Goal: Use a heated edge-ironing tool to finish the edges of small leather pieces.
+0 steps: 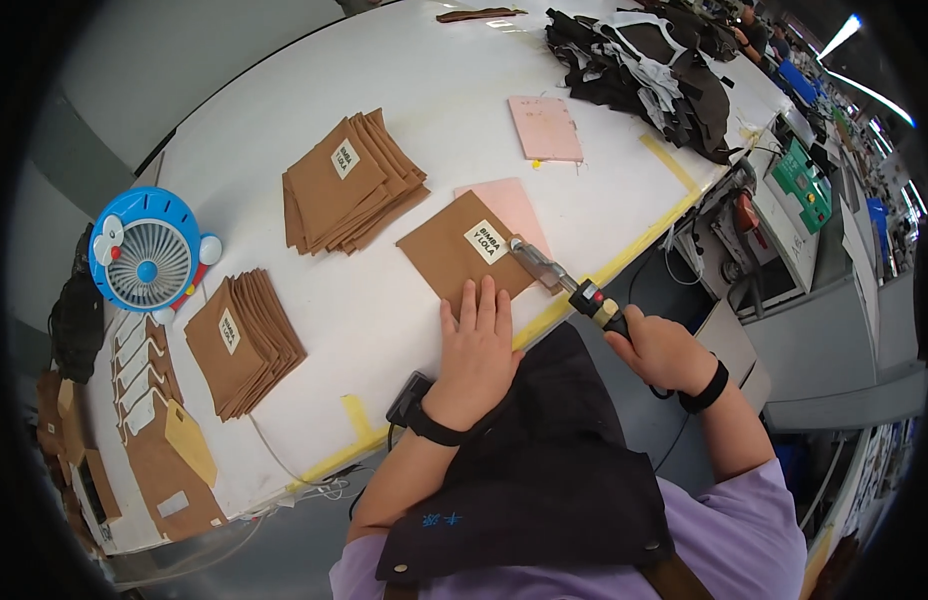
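Note:
A brown fabric square [450,252] with a white printed label [487,242] lies near the table's front edge, partly over a pink sheet [517,206]. My left hand [481,340] rests flat on its lower part, fingers stretched out. My right hand [662,350] is wrapped round the black handle of a hand-held tool [590,296] with a red button and a jointed metal shaft. The tool's metal tip is at the right edge of the label; whether it presses down, I cannot tell.
Labelled brown pieces are stacked at the back [334,200] and at the left [246,345]. A blue fan [146,262] stands at far left. Another pink sheet [544,128] and a heap of dark garments [649,75] lie farther back. A green-panelled machine [802,185] is at right.

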